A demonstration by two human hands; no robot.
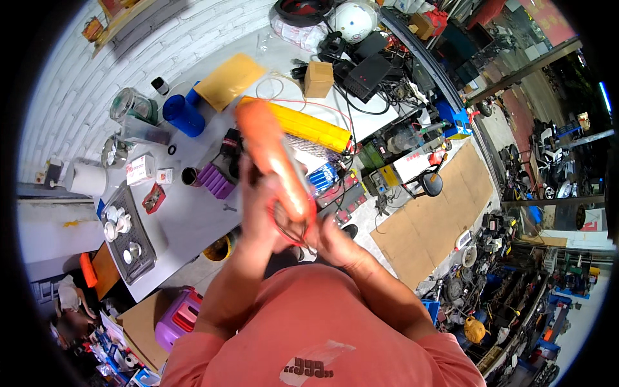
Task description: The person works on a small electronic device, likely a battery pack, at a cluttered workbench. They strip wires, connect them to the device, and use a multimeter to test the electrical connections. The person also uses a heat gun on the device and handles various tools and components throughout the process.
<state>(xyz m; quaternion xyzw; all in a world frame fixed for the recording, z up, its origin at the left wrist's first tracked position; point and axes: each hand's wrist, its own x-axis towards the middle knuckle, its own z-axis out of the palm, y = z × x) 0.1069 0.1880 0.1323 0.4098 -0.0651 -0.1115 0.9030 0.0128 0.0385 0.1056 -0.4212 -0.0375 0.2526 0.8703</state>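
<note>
A long, rounded orange object [267, 145], blurred, is held up in front of the person's chest, over the near edge of the counter [193, 222]. The left hand [259, 209] is closed around it from the left side, on the half nearer the body; the far half extends past the fingers, tilted a little to the left. Thin red cables [278, 227] loop around the near end, between the two hands. The right hand [332, 242] is just beside that end, to its right, with the fingers partly curled; blur makes it impossible to tell whether it grips the cables or only touches them.

In the view, the far end of the orange object overlaps a long yellow bar [313, 129]. A blue pack [322, 178] shows to the right of the object, past the right hand. On the counter to the left of the left hand are a purple holder [216, 181] and a small wrench [229, 208], with a dark tray [143, 255] of white pieces [118, 224] farther left
</note>
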